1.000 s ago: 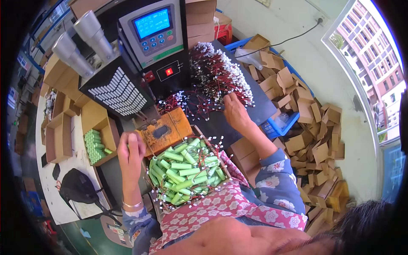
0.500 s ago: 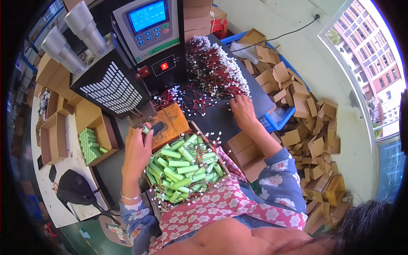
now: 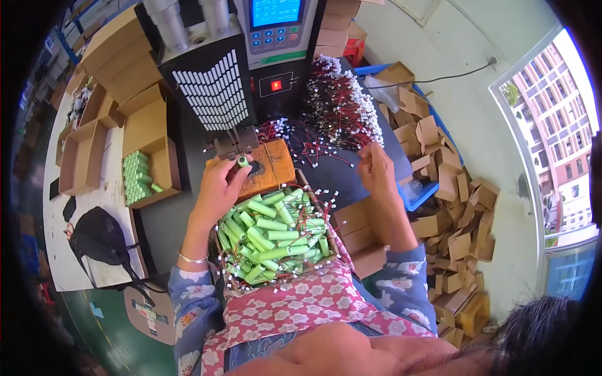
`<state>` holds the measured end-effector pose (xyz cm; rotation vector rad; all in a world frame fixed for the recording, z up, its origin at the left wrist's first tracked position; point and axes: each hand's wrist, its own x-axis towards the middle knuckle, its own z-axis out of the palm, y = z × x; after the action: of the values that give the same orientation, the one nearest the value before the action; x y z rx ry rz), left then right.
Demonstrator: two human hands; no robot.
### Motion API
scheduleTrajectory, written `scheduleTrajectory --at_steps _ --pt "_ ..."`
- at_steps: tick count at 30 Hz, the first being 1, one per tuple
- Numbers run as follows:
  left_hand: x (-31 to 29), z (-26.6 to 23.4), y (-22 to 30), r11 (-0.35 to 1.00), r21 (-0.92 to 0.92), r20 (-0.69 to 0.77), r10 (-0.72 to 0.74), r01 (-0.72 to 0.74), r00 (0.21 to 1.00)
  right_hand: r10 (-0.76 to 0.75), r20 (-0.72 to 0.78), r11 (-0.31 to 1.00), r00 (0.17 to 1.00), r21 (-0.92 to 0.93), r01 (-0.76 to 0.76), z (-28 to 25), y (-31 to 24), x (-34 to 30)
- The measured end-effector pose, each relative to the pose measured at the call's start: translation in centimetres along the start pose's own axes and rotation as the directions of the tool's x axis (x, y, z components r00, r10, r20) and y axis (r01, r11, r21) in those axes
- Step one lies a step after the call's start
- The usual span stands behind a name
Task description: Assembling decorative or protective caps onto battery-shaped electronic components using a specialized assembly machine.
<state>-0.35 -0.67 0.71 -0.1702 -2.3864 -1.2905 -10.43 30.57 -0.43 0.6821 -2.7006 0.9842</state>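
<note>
My left hand [image 3: 221, 183] pinches a green cylindrical battery cell [image 3: 243, 162], its end turned up, under the two thin electrodes of a black welding machine [image 3: 210, 91]. Beneath it lies a worn orange block [image 3: 271, 164]. My right hand [image 3: 379, 172] is closed, fingers curled together, just off the near edge of a heap of red and black wire leads with white connectors [image 3: 345, 106]; anything in it is too small to make out. In front of the block, close to my body, a box is heaped with green cells [image 3: 269, 235] and wire leads.
A carton of stacked green cells [image 3: 139, 175] stands at left, near a black bag [image 3: 100, 238]. An open cardboard box [image 3: 360, 229] sits below my right forearm. At right are a blue crate [image 3: 419, 195] and many cardboard pieces [image 3: 454, 213]. Loose leads [image 3: 313, 151] lie behind the block.
My right hand has drawn back from the heap's edge and its fingers have curled. My left hand has brought the cell beneath the electrodes, turning its end upward. The whole view has shifted.
</note>
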Motion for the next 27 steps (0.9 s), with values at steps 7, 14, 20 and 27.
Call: scheduleTrajectory --at_steps 7,14,20,27 --pt "-0.4 0.6 0.3 0.993 0.112 -0.057 0.052 -0.045 0.997 -0.360 0.209 0.902 0.909 0.328 0.282 2.9 -10.3 2.2" --pt "-0.7 0.5 -0.1 0.997 0.077 -0.016 0.033 -0.031 0.999 -0.208 0.314 0.802 0.926 0.596 -0.022 6.6 -13.2 3.6" --pt "-0.6 0.8 0.3 0.990 0.111 -0.107 0.103 -0.091 0.989 -0.245 0.213 0.770 0.946 0.635 0.057 8.3 -13.1 4.4" --pt "-0.4 0.9 -0.3 0.990 0.110 -0.129 0.102 -0.088 0.986 -0.174 0.262 0.758 0.949 0.651 -0.041 9.1 -13.2 4.6"
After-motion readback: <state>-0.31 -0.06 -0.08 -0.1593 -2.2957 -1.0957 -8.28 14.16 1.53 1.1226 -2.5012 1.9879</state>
